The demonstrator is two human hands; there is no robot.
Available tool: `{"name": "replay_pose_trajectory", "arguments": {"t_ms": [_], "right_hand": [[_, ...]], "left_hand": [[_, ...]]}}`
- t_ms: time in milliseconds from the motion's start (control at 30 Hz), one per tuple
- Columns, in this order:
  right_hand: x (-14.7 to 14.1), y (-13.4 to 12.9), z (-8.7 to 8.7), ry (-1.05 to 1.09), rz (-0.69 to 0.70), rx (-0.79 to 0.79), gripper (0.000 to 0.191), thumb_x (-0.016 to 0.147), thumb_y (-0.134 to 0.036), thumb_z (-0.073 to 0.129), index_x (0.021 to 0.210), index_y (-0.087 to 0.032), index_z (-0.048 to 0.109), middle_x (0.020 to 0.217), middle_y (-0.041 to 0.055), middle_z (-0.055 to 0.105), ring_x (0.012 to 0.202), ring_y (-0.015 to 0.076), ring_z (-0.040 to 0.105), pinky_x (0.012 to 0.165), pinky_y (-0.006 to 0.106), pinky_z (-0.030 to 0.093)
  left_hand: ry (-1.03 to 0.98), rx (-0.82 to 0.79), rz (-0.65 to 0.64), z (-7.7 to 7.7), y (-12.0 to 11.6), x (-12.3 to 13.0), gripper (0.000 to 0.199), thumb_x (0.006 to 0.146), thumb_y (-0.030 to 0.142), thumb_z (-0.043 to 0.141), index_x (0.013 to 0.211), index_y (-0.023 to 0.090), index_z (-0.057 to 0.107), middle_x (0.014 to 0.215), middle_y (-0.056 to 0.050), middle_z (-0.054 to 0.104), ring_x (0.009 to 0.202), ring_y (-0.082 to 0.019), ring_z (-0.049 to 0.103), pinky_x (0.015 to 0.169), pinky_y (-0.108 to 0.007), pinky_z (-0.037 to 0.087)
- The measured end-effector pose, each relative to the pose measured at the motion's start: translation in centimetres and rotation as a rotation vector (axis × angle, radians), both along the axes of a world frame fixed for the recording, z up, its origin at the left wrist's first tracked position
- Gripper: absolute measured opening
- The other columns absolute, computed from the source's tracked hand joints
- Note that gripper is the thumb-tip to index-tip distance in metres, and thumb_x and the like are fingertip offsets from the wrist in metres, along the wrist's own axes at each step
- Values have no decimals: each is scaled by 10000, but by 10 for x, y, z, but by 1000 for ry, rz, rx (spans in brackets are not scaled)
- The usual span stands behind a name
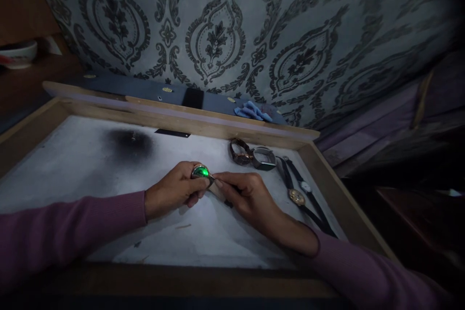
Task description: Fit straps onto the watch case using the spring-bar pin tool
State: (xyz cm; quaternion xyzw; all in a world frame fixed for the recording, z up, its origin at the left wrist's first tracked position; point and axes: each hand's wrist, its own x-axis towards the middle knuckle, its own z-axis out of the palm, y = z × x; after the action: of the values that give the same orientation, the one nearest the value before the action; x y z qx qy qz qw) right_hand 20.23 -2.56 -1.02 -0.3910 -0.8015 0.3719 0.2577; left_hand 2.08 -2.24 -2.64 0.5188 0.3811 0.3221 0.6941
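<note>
Holding green-glinting watch (200, 171) in left hand (178, 187); with right hand (253, 199) pinching strap (217, 192), slanting down-right from watch.

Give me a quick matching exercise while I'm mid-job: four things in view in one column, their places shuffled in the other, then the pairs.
Things
1. Watch with the green glow
2. Gold-faced watch
3. Blue cloth
4. Bowl

Places
A. Beyond the far edge of the wooden frame
B. On the white surface, right of the right hand
C. On the brown surface at far left
D. In the left hand

Pairs: 1-D, 2-B, 3-A, 4-C
</note>
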Motion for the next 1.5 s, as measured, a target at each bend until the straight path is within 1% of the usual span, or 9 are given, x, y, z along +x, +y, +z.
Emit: {"name": "replay_pose_trajectory", "arguments": {"t_ms": [200,400,533,833,1033,1167,1333,1400,1500], "right_hand": [[0,1,1,-13,17,-16,319,930,-238,459,865,-107,743,677,31,651,577,102,498,552,218,383],[0,2,0,-11,32,17,289,921,-200,469,873,-113,741,682,24,671,568,94,522,557,203,389],[0,0,-2,-5,19,17,274,922,-217,485,896,-114,738,700,27,679,599,104,556,574,198,404],[0,4,-5,-16,10,74,282,914,-212,472,909,-123,740,643,8,640,528,90,482,540,214,386],[2,5,-3,-59,28,64,283,917,-202,463,912,-120,734,685,25,677,558,100,526,550,217,391],[4,6,-2,-71,11,113,266,914,-196,467,896,-124,722,659,24,663,538,103,531,540,214,387],[7,6,-2,-49,-81,196,238,922,-199,459,934,-133,687,609,3,620,495,100,509,529,213,384],[8,7,-2,-71,-96,215,229,931,-205,453,913,-138,671,607,1,610,507,104,516,533,216,382],[9,9,-4,-112,-96,275,210,936,-205,455,873,-149,648,661,17,611,584,123,546,572,228,396]], "left_hand": [[11,3,21,1,0,1,159,740,235,549,619,172,467,495,75,458,362,-32,370,358,-172,257],[23,19,28,1,-1,2,189,735,261,557,597,167,467,474,75,446,358,-29,359,357,-169,247],[10,33,34,-1,0,3,212,743,279,566,598,173,454,483,75,450,355,-29,363,354,-169,250],[6,15,33,-4,3,2,199,766,244,545,601,176,458,487,72,454,348,-33,364,347,-175,238],[23,11,22,-2,3,2,170,744,231,551,606,171,472,494,70,462,349,-33,368,352,-177,230],[7,-25,36,-2,5,1,195,746,267,565,602,169,478,491,64,468,351,-33,358,353,-177,224],[-40,-90,45,0,7,-1,216,731,298,580,592,162,486,478,58,456,364,-34,356,359,-173,211],[-33,-119,56,3,6,-2,217,712,302,591,590,163,477,488,55,466,363,-34,361,353,-170,195],[-18,-154,78,9,5,-1,192,680,286,602,602,166,473,496,56,478,362,-33,362,348,-165,176]]}}
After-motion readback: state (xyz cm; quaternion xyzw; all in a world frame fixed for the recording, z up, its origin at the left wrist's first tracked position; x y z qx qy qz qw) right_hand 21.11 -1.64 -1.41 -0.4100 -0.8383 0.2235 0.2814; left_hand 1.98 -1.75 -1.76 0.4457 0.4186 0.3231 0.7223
